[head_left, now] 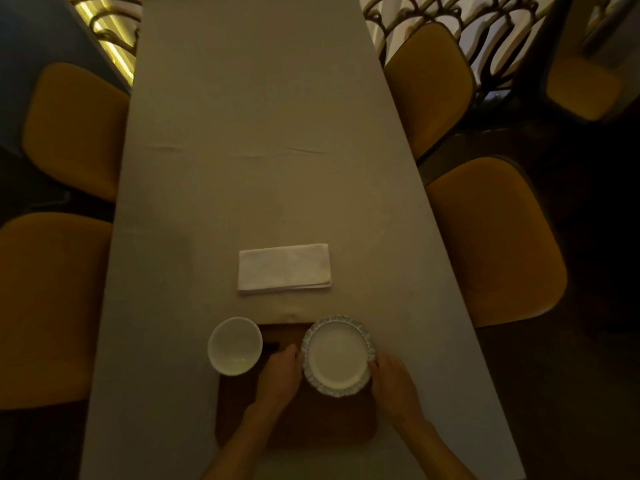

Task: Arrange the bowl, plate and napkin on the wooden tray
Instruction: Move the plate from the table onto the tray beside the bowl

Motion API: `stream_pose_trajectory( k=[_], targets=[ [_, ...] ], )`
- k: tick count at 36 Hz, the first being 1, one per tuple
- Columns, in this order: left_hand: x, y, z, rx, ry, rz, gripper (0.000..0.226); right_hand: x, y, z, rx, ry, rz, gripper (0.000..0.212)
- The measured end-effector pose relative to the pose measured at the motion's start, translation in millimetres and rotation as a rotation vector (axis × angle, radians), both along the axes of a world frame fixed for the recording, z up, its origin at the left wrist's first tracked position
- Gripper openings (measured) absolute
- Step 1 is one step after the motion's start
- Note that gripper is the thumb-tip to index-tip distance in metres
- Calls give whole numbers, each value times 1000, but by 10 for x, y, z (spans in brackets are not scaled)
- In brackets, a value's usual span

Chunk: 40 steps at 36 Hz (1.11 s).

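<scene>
A white plate (pixel 337 355) with a blue-patterned scalloped rim is over the far right part of the dark wooden tray (pixel 311 420). My left hand (pixel 280 374) grips its left edge and my right hand (pixel 393 379) grips its right edge. A white bowl (pixel 234 345) sits at the tray's far left corner, partly overhanging the tablecloth. A folded white napkin (pixel 284 267) lies flat on the table beyond the tray, apart from both hands. A dark handle slot (pixel 273 345) shows in the tray between the bowl and the plate.
The long table (pixel 263 150) wears a beige tablecloth and stretches away from me. Mustard-yellow chairs stand along both sides: two on the left (pixel 48 306), two on the right (pixel 491 244). A patterned lit screen (pixel 485 22) runs behind the far end.
</scene>
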<state>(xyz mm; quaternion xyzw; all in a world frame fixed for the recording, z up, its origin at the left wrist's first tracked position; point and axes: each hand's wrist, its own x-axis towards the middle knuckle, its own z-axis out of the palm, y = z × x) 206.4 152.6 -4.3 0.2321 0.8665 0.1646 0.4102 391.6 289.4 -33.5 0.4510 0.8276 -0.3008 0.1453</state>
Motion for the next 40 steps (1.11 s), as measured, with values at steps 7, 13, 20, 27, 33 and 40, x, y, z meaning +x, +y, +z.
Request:
stream_pose_trajectory(
  k=[7,13,20,27,33,40],
  targets=[
    [23,40,-56,22,-34,61,31,-57,108,-17,-4,0,-26,21],
    [28,81,-52,28,-48,87,34,-91,185,1,-2,20,-29,20],
    [62,99,-9,19,-51,105,35,-129,250,57,-54,5,-31,25],
    [-164,161,168,41,23,106,37,-209,402,206,-56,58,-18,41],
    [-522,300,399,168,132,149,29,-566,620,315,12,40,-6,41],
    [-964,383,447,244,158,245,27,-1034,788,311,4,119,-32,34]
  ],
)
